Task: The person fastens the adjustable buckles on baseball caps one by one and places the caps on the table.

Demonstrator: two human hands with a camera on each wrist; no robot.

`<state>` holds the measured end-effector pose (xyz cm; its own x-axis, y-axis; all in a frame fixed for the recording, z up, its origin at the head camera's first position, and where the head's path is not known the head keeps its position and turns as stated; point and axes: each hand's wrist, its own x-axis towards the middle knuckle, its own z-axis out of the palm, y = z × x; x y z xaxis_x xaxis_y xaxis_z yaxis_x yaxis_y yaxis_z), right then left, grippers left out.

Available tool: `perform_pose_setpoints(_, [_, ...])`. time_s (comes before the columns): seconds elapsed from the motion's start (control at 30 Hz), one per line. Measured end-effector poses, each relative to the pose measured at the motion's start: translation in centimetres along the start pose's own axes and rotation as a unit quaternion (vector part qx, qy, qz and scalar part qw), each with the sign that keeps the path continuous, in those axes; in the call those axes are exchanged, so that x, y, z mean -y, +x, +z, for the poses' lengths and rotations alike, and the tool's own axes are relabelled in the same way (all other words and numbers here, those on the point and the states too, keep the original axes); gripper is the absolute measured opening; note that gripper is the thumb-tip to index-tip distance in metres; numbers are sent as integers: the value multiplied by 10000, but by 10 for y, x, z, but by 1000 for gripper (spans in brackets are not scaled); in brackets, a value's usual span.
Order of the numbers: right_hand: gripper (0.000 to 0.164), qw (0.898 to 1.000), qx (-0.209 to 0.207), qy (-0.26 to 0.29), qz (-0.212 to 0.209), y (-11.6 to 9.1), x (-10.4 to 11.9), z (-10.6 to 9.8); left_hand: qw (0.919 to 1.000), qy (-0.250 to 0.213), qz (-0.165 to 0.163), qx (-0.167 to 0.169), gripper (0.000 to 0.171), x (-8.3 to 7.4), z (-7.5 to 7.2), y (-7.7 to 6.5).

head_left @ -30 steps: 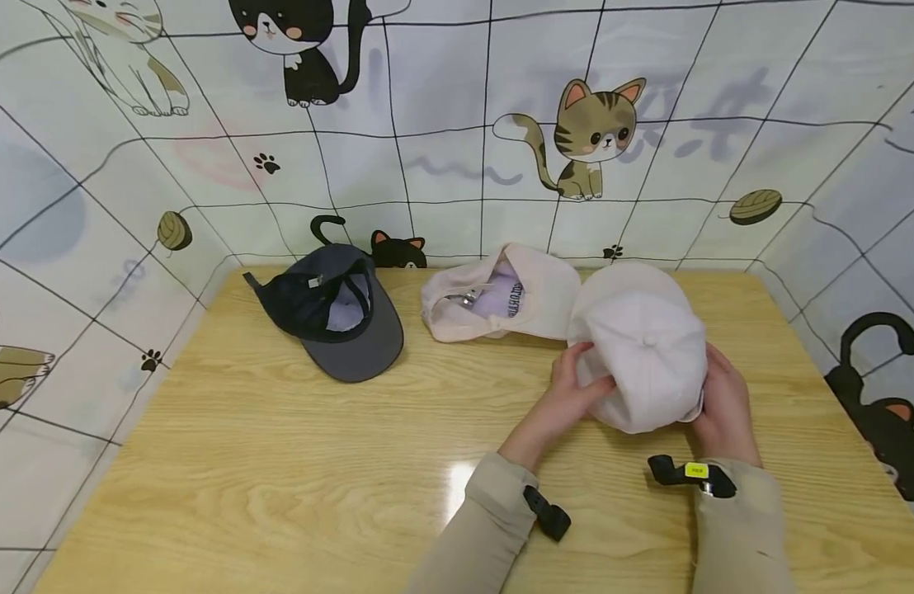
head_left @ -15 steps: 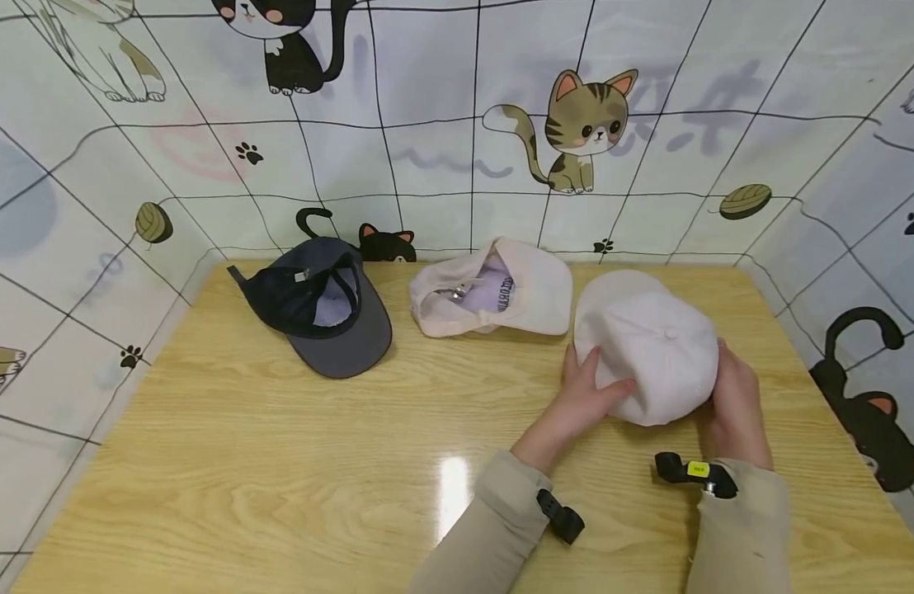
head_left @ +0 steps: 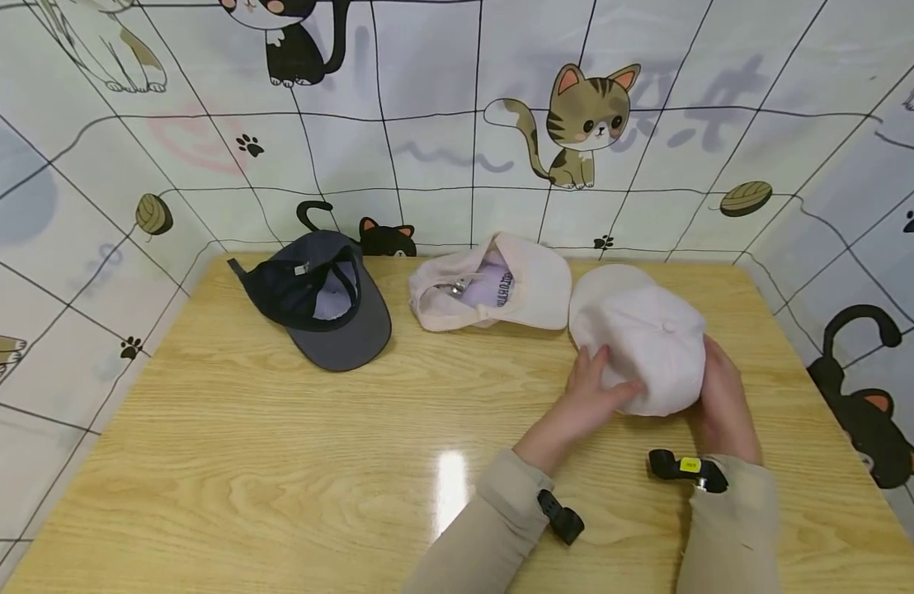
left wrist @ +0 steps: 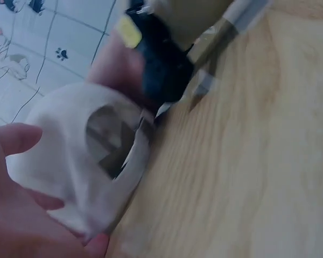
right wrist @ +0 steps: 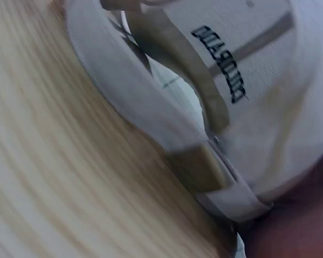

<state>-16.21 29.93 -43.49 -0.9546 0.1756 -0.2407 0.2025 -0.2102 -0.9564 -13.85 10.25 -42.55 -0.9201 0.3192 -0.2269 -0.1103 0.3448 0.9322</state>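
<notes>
A white baseball cap [head_left: 653, 338] sits crown up at the right of the table, its brim pointing away from me. My left hand [head_left: 594, 384] is at its near left side, thumb and fingers spread against the fabric. On the cap's right side rests my right hand [head_left: 724, 404], its fingertips hidden behind the crown. The rear opening and strap [right wrist: 239, 201] of this cap face the right wrist view, with dark lettering [right wrist: 220, 62] visible inside. Directly left of it, a cream cap [head_left: 539, 285] lies on its side, its lilac lining showing.
A dark grey cap [head_left: 338, 338] lies at the back left, its inside turned up. The wooden table [head_left: 279, 462] ends against a cat-print wall covering [head_left: 427, 148] at the back, which also runs along both sides.
The white cap has shifted slightly left over the last half second, closing up to the cream cap. Both hands have moved with it. The cream and dark grey caps have stayed in place.
</notes>
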Motion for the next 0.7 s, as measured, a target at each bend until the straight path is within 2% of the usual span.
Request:
perform_pose_setpoints(0.07, [56,9999,80,100,10,-2,0,-2,9997,-116,68,181,72,1,-9,-3])
perform_pose_setpoints(0.13, [58,9999,-107,2,-11,-5,5,-3,9992,-132,151,343,69,1,-20,-6])
perform_pose_setpoints(0.2, [58,9978,-524,-396,-74,-9,12,-2,9986,-160,202,462,66,2,-31,-10])
perform_pose_setpoints(0.27, [54,9905,-1022,-898,-210,-15,22,0,9986,-125,245,461,62,3,-41,-13])
perform_pose_setpoints(0.37, [41,9784,-1640,-1069,-668,-24,38,8,9975,-315,367,514,51,6,-58,-16])
perform_pose_setpoints(0.5, [29,9462,-2257,-1473,-1788,-40,60,29,9916,-963,444,734,41,15,-82,-17])
perform_pose_setpoints(0.57, [28,9226,-2447,-1813,-2367,-51,71,45,9884,-1254,408,754,39,20,-93,-18])
perform_pose_setpoints(0.63, [28,9002,-2416,-2002,-3019,-63,80,62,9865,-1465,385,625,38,27,-104,-18])
perform_pose_setpoints(0.7, [27,8881,-2193,-2025,-3496,-74,85,79,9856,-1617,315,392,38,34,-113,-19])
